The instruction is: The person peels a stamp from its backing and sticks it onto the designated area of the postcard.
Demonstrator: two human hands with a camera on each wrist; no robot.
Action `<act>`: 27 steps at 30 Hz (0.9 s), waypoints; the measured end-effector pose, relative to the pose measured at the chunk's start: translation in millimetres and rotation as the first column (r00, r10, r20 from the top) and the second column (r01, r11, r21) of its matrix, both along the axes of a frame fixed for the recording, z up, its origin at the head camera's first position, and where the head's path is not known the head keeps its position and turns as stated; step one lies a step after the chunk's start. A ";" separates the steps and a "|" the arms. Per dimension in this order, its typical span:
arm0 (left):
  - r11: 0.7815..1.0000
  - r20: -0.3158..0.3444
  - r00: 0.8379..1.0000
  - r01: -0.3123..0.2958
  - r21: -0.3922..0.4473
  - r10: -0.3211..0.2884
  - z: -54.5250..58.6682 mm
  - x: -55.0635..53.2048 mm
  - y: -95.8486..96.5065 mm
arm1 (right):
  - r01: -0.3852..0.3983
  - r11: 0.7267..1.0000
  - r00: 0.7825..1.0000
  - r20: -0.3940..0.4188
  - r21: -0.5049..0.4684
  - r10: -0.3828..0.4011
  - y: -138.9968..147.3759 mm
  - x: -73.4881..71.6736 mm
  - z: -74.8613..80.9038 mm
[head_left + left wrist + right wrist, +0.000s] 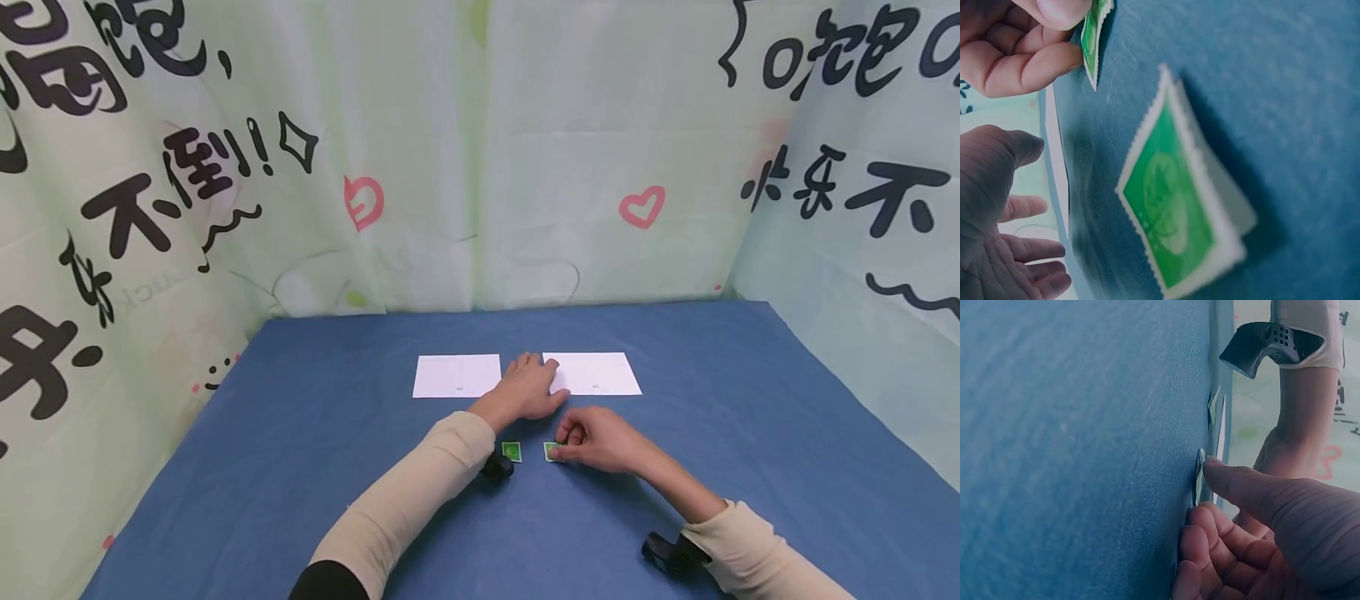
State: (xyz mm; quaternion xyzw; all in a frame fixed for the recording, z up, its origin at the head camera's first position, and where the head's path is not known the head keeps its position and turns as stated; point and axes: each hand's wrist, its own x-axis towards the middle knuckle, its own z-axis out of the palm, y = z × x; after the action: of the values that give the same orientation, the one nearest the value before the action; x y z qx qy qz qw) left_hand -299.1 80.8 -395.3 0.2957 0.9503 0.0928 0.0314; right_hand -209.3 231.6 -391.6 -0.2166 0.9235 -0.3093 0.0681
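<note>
My left hand [529, 387] lies with its fingers extended at the left edge of the right-hand white envelope-shaped paper [600, 375]. My right hand [600, 437], its fingers curled, pinches a small green postage stamp [550, 451] by its right side, close over the cloth. In the right wrist view the thumb [1235, 481] presses against this stamp [1199, 472]. A second green stamp [512, 452] sits to its left, near the left wrist. Seen large in the left wrist view, that stamp [1166, 206] has a toothed white border and a pale layer bent away behind it.
Another white envelope-shaped paper [456, 377] lies to the left, with small print near its lower edge. A blue cloth [300, 442] covers the table. Printed curtains [420, 150] hang behind and at both sides. Each wrist carries a black camera mount [667, 552].
</note>
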 end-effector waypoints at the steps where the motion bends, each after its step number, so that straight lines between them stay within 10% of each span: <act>1: 1.000 0.002 1.000 -0.001 -0.002 0.001 -0.4 -0.6 0.2 | -0.004 1.000 1.000 -0.001 0.001 0.004 -0.3 -0.4 0.0; 27: 0.999 -0.008 1.000 -0.011 -0.049 0.011 -8.2 -3.1 4.2 | 0.012 1.000 0.999 0.029 0.011 -0.013 -3.3 -1.3 -3.3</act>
State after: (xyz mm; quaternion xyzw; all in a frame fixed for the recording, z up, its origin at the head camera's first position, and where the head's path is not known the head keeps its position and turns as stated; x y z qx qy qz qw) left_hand -302.2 85.0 -403.4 0.2899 0.9539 0.0688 0.0345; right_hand -210.6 228.3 -394.8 -0.2059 0.9253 -0.3079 0.0809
